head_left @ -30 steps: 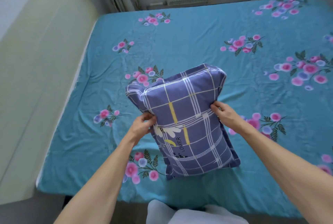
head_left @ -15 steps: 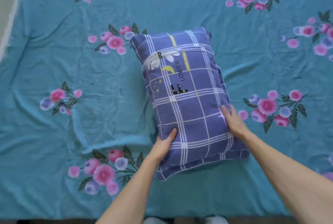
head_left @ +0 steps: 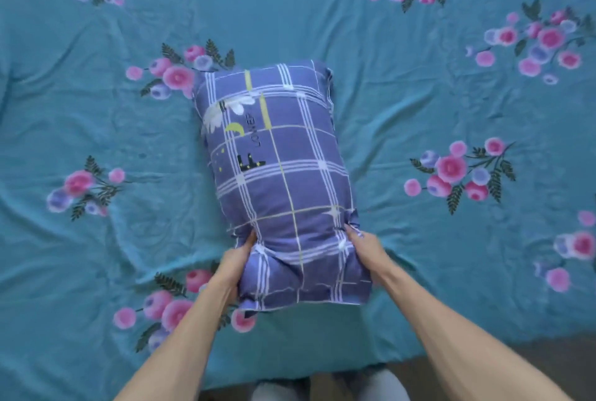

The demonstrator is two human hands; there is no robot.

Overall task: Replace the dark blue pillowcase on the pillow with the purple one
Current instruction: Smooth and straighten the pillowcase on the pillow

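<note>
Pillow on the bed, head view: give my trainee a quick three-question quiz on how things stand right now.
1. True or false: the pillow lies flat on the teal floral sheet.
2. Multiple choice: where do the hands grip the pillow? A) at the far end, B) at mid-length, C) on the two sides near the end closest to the person.
3. Short answer: which pattern covers the purple pillowcase?

Key
1. True.
2. C: the left hand squeezes the left side and the right hand the right side, pinching the pillow into a waist there.
3. A grid of white and yellow lines, with a white daisy, a yellow moon and dark lettering near the far end.
</note>
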